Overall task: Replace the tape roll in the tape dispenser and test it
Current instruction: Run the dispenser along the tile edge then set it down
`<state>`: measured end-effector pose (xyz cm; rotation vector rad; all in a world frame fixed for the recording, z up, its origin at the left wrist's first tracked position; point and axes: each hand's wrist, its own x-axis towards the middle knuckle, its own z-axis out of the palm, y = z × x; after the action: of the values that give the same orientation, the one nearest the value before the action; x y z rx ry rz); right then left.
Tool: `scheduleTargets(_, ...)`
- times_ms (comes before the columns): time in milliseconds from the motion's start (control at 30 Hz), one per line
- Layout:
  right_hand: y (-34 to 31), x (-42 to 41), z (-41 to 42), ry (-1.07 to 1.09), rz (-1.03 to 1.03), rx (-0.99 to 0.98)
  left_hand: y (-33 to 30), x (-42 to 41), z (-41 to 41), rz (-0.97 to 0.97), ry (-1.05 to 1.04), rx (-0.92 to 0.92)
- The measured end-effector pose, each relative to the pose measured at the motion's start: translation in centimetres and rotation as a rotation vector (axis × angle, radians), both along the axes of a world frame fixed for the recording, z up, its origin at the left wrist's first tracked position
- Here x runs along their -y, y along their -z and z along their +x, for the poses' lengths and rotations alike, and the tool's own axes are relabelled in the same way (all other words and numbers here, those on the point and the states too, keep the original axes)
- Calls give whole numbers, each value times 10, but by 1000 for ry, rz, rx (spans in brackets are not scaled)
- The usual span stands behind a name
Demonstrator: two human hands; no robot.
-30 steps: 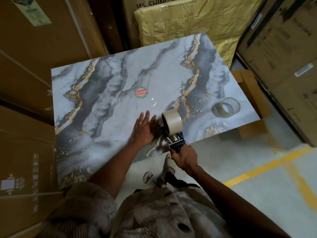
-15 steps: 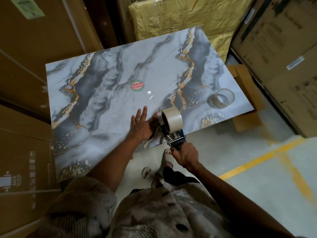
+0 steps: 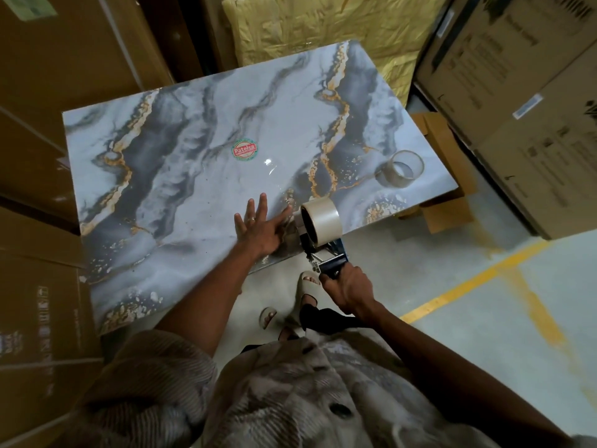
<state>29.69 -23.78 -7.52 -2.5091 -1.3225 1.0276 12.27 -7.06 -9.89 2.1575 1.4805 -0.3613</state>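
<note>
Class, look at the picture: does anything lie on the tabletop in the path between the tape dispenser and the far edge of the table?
Nothing visible does. The tape dispenser, held by the right hand, sits at the near edge of the table. The left hand lies flat beside it, the empty roll off to the right, and only a flat sticker lies farther ahead.

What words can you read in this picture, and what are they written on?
"Patelsa": that is my best reading of the slightly blurred round red and green sticker on the marble-patterned tabletop.
Print on the cardboard boxes at the right: too blurred to read.
Marks on the box at the left: too dark and small to read.
Green label at top left: unreadable.
</note>
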Motion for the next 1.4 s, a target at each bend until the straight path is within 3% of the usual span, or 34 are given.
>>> scheduleTargets(333,-2,5,-5,161,142,-467,14,21,-5,0,27,-11)
scheduleTargets(700,24,8,3,144,164,-458,17,32,2,-41,20,-115)
scheduleTargets(1400,5,37,5,65,146,-388,36,61,-5,222,-5,-5)
